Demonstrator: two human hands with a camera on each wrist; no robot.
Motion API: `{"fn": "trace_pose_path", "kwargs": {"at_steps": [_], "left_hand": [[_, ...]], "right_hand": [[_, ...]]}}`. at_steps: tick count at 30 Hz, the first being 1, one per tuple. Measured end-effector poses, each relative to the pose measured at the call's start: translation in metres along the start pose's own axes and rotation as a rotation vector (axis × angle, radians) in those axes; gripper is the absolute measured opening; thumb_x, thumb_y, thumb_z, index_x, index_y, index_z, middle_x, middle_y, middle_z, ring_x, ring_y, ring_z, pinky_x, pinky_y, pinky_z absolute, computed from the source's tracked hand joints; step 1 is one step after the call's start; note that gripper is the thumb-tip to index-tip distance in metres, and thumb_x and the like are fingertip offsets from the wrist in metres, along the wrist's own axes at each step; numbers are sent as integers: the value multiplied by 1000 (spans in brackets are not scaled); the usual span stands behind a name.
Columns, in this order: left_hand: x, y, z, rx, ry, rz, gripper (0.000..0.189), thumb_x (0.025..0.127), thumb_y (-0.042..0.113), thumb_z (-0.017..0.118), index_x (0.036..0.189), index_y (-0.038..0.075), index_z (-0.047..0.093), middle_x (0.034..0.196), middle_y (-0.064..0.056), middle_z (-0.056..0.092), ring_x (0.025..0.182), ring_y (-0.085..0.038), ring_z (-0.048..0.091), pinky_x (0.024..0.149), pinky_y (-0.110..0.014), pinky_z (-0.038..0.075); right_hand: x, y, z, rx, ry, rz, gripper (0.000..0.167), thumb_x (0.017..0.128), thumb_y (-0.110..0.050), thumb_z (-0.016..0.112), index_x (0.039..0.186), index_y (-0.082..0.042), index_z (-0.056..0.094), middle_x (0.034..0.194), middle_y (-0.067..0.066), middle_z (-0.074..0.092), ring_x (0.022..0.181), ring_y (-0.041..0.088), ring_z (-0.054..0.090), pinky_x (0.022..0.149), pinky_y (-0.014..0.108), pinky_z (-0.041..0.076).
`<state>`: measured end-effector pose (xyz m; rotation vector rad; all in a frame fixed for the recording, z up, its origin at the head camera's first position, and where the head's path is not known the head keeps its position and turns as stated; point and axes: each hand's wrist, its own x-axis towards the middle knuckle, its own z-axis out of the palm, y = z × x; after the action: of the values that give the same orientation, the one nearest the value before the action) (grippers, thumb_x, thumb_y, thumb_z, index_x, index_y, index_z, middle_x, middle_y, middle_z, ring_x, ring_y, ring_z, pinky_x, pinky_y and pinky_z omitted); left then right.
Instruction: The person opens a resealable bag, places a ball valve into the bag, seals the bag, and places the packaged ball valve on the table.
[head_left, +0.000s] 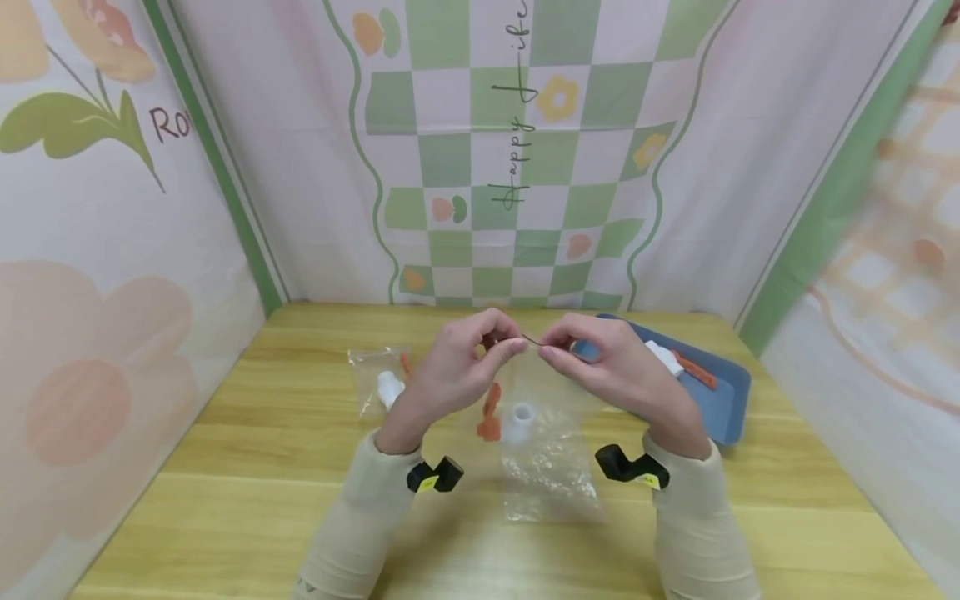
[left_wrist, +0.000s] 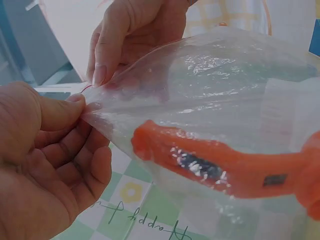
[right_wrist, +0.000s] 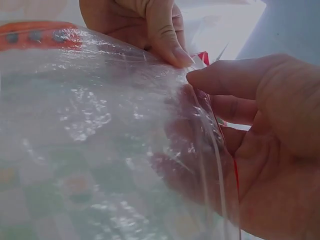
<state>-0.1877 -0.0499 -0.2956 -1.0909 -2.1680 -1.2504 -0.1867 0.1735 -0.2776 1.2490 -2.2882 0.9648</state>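
Note:
A clear zip bag (head_left: 551, 467) with a red line along its mouth hangs between my two hands. My left hand (head_left: 465, 358) pinches the mouth edge between thumb and index finger. Close beside it, my right hand (head_left: 615, 358) pinches the same edge. Inside the bag lies a long orange piece (left_wrist: 220, 162) with dark patches along it. Next to that, in the head view, shows a white round-mouthed piece (head_left: 522, 414). In the right wrist view the bag's seal strips (right_wrist: 217, 160) run down past my right fingers, some of which show through the film.
Left on the wooden table (head_left: 247, 450) lies another clear bag (head_left: 366, 367) with a white piece (head_left: 389, 388) and an orange piece in it. At right, partly behind my right hand, a blue tray (head_left: 731, 400) holds a white piece (head_left: 665, 357) and an orange strip (head_left: 696, 369). Printed curtains surround the table.

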Motion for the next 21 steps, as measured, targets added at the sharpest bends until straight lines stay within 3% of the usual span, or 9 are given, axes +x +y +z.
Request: {"fn": "trace_pose_path", "kwargs": {"at_steps": [13, 21], "left_hand": [[0, 2, -1, -55, -66, -43, 6, 94, 16, 66, 94, 9, 68, 81, 2, 67, 69, -7, 52, 56, -19, 42], [1, 1, -1, -56, -78, -22, 6, 94, 14, 66, 94, 8, 66, 81, -2, 67, 67, -7, 52, 54, -20, 43]], "right_hand": [[0, 0, 3, 75, -56, 52, 13, 92, -8, 68, 96, -20, 69, 83, -8, 63, 74, 4, 56, 68, 20, 47], [0, -2, 4, 8, -20, -36, 8, 91, -7, 69, 96, -13, 70, 85, -7, 65, 76, 1, 57, 68, 17, 48]]}}
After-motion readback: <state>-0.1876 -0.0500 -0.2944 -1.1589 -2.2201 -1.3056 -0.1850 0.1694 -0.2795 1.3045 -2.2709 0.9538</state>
